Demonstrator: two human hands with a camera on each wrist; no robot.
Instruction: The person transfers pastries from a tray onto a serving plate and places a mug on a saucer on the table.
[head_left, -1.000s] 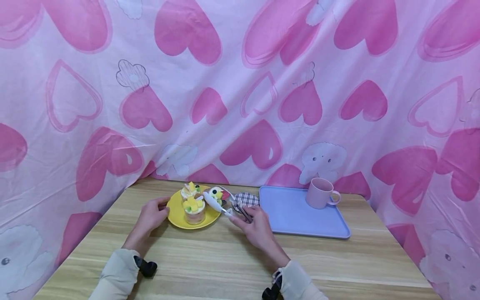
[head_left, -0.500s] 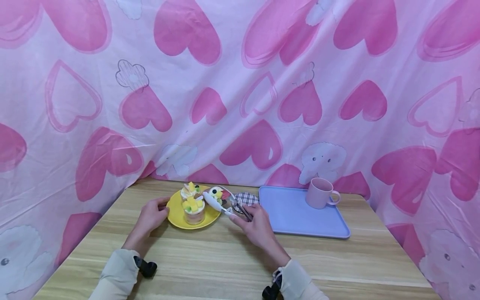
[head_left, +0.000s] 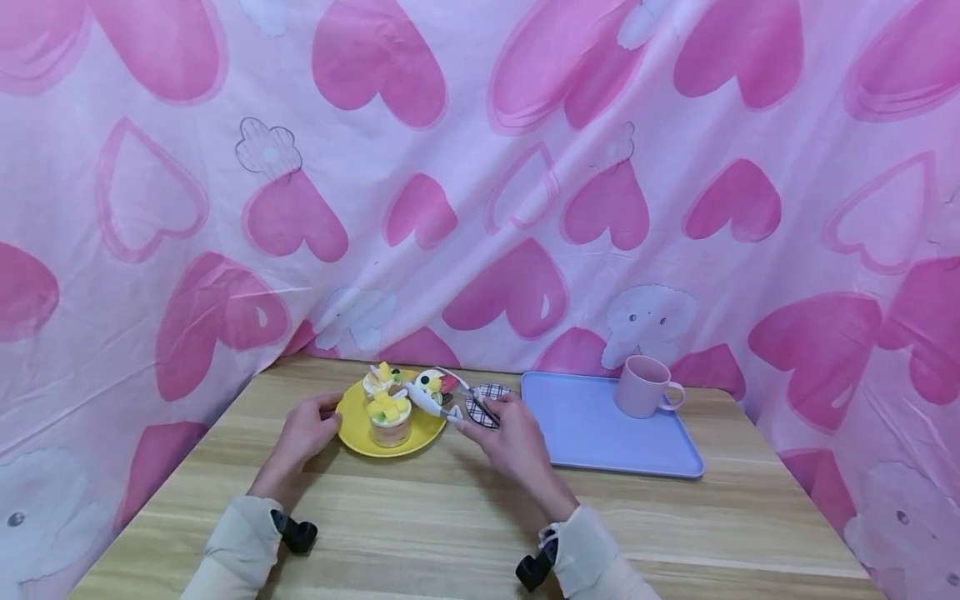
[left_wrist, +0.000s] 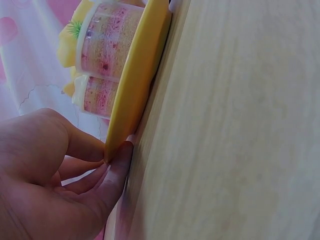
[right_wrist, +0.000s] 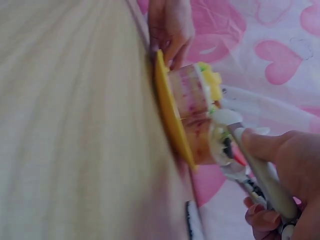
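My left hand (head_left: 303, 429) pinches the left rim of a yellow plate (head_left: 352, 427) between thumb and fingers, as the left wrist view confirms. Three cake cups topped with cream and fruit stand on the plate: a front cup (head_left: 390, 427), a back cup (head_left: 380, 381) and a right cup (head_left: 430, 382). Tongs (right_wrist: 267, 185) with white tips are in my right hand (head_left: 513, 442). Their tips reach either side of the right cup's top; whether both touch it cannot be told. That cup's lower part is mostly hidden by the tongs in the head view.
Right of the plate lies a round plaid coaster (head_left: 491, 392), partly behind my right hand. A blue tray (head_left: 600, 437) lies farther right, with a pink mug (head_left: 640, 390) at its back right. A heart-patterned curtain (head_left: 480, 208) hangs behind the wooden table (head_left: 420, 517).
The tongs' arms have spread and shifted slightly around the right cup. My right hand has moved a little; my left hand keeps its grip on the plate. The head view has shifted slightly.
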